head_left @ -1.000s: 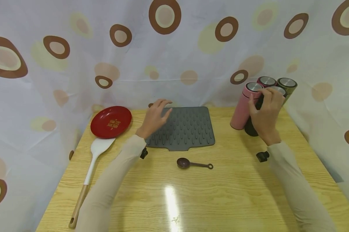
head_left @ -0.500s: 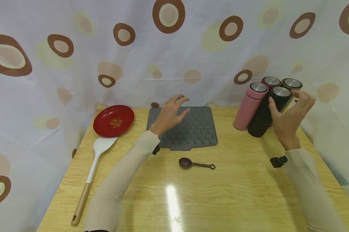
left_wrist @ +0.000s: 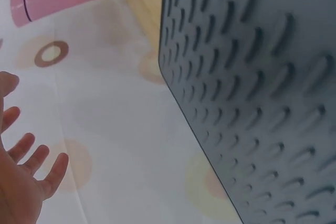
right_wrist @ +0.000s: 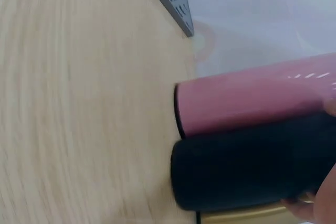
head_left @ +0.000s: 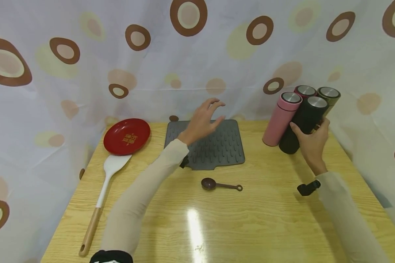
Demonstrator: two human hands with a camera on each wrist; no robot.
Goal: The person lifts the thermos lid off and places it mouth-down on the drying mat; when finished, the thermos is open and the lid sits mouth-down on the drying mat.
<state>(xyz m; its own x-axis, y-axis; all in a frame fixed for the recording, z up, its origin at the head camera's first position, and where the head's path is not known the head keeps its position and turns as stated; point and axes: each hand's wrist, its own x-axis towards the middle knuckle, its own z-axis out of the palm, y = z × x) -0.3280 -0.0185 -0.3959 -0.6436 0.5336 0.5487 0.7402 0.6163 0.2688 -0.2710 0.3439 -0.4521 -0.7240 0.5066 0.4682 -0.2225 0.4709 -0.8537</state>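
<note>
- Since half a second ago, the right hand (head_left: 311, 143) has slid down from near the top of the black bottle (head_left: 306, 117) to its body; the left hand (head_left: 201, 122) has drifted slightly towards two o'clock.
- Wooden table (head_left: 266, 219): its middle serves as the clock's hub.
- Grey studded mat (head_left: 222, 142): twelve o'clock, under the left hand, whose fingers are apart and hold nothing.
- Four bottles, two o'clock: pink bottle (head_left: 281, 118), red bottle (head_left: 305, 90), olive-gold bottle (head_left: 330, 94) and the black one, nearest. The right thumb and fingers clasp the black one from opposite sides; how firmly, I cannot tell. Taking hold seems the step in hand; the next move likely calls for a secure grip without jostling its close neighbours.
- White spatula (head_left: 106, 182), wooden-handled: nine o'clock.
- Red plate (head_left: 113, 140): ten o'clock, at the spatula's head.
- Brown spoon (head_left: 218, 185): near the hub.
</note>
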